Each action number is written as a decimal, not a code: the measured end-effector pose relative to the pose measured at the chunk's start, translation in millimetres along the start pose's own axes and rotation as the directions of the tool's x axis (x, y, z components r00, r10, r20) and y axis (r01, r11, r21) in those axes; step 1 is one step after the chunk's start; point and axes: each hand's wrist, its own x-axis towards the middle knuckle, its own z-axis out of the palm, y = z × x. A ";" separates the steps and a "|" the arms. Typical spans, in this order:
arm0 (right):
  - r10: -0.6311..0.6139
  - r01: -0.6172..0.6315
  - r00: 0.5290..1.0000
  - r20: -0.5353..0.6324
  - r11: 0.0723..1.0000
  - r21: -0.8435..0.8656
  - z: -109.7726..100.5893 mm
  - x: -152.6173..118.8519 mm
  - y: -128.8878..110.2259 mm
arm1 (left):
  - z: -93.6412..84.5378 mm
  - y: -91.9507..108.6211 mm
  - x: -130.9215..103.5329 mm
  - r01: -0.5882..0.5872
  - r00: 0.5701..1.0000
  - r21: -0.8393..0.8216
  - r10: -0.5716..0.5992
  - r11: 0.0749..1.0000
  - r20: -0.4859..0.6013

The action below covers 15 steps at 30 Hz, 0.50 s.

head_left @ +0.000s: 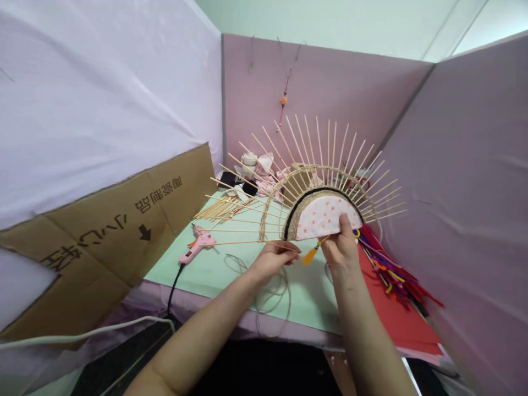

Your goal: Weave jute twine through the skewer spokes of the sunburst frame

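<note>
My right hand (pixel 341 247) grips a half-round fan (pixel 325 214) by its lower edge, thumb on the white, spotted fabric face. A black cord and tan twine border the fabric, and several thin wooden sticks (pixel 317 137) radiate outward. A twine ring (pixel 264 220) runs through the sticks partway out. At the fan's lower left corner, my left hand (pixel 278 257) is closed, fingertips pinched on twine (pixel 289 291) beside the lowest stick. Loose loops of that twine hang over the table's front edge. A yellow tassel (pixel 309 256) dangles below the fan, between my hands.
A pink glue gun (pixel 198 245) lies left on the green tabletop (pixel 181 275), near loose sticks (pixel 225 209). Cardboard (pixel 111 231) leans at the left. Red sheets (pixel 396 313) and colourful pipe cleaners (pixel 388 269) lie right. A white jar (pixel 248 164) stands behind; fabric walls enclose the table.
</note>
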 end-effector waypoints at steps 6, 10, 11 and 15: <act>-0.031 0.031 0.999 -0.025 1.000 -0.002 -17.1 13.2 1.0 | -59.2 11.2 -13.3 -0.076 0.997 0.203 0.068 0.976 0.043; -0.025 0.027 0.999 -0.042 0.999 0.035 -16.3 16.7 3.0 | -89.4 30.3 -23.6 -0.228 0.973 0.245 0.232 0.942 0.012; -0.017 0.019 0.999 -0.049 0.999 0.042 -14.9 16.5 4.4 | -89.6 34.3 -24.4 -0.277 0.959 0.199 0.284 0.940 -0.006; 0.028 -0.019 0.993 -0.114 0.997 0.078 -11.1 14.0 11.4 | -72.7 42.9 -23.7 -0.383 0.924 -0.052 0.382 0.922 -0.021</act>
